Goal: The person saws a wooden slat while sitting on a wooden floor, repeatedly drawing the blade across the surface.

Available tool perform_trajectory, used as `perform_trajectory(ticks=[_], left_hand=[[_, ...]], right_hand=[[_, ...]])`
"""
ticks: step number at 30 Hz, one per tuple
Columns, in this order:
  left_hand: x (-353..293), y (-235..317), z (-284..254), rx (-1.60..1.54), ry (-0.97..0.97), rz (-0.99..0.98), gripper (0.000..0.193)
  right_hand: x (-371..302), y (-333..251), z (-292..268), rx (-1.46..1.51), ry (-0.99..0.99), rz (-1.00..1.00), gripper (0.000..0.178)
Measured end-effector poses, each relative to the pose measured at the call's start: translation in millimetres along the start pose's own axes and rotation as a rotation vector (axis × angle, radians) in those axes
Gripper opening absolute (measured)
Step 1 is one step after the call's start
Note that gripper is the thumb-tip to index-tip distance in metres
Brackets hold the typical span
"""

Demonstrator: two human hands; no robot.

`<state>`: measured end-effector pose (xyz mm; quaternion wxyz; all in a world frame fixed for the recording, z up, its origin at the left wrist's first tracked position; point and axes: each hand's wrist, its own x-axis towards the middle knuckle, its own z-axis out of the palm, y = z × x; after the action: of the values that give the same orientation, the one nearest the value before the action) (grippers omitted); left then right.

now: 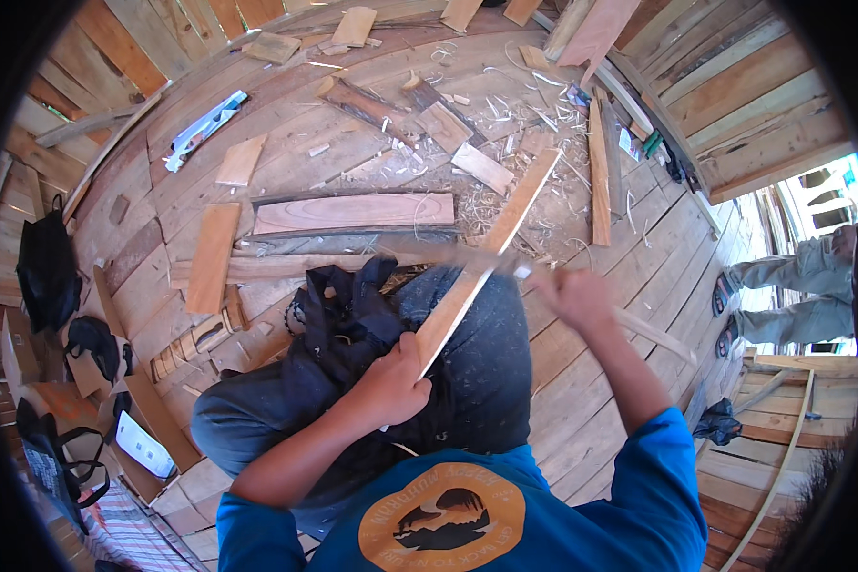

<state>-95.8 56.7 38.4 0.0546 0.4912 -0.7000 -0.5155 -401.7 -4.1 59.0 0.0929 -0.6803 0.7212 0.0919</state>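
Wooden strip (pixel 460 296), flat, pale-edged, in left hand (pixel 402 383)

Bright daylight | glare at opening (pixel 837 195) | right hand (pixel 582 300) blurred | fisheye distortion

Seated woodworking on a plank floor (pixel 582 419). The left hand (pixel 400 381) grips the near end of a long, narrow wooden strip (pixel 522 205), which slants away across the lap toward the floor's far edge. The right hand (pixel 577 300) is closed on a long-handled bladed tool (pixel 656 336); its motion-blurred blade crosses the strip, contact indeterminate. Pale shavings (pixel 548 224) surround the strip's far end. Left of it lie a pinkish board (pixel 353 213) and an orange-brown board (pixel 213 257). A black bag (pixel 48 267) occupies the floor's left edge; another person's legs (pixel 796 291), the right.
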Motion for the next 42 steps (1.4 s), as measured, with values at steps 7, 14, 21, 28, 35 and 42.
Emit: perform_trajectory(ticks=[7,14,21,28,35,42], left_hand=[[1,3,-3,-0.043,-0.04,-0.057,0.037],[0,5,3,0.028,-0.011,-0.084,0.04],[1,14,17,0.092,0.108,-0.045,0.05],[-2,12,29,0.201,0.201,-0.031,0.053],[3,8,31,0.203,0.203,-0.044,0.053],[-5,15,36,0.221,0.227,-0.045,0.051]], right_hand=[[16,11,39,0.19,0.073,-0.008,0.068],[14,3,18,0.132,0.02,-0.095,0.07],[39,29,43,0.14,0.156,-0.238,0.071],[14,10,34,0.121,0.065,-0.303,0.07],[42,32,40,0.062,0.109,-0.297,0.072],[11,7,45,0.069,0.12,-0.307,0.072]])
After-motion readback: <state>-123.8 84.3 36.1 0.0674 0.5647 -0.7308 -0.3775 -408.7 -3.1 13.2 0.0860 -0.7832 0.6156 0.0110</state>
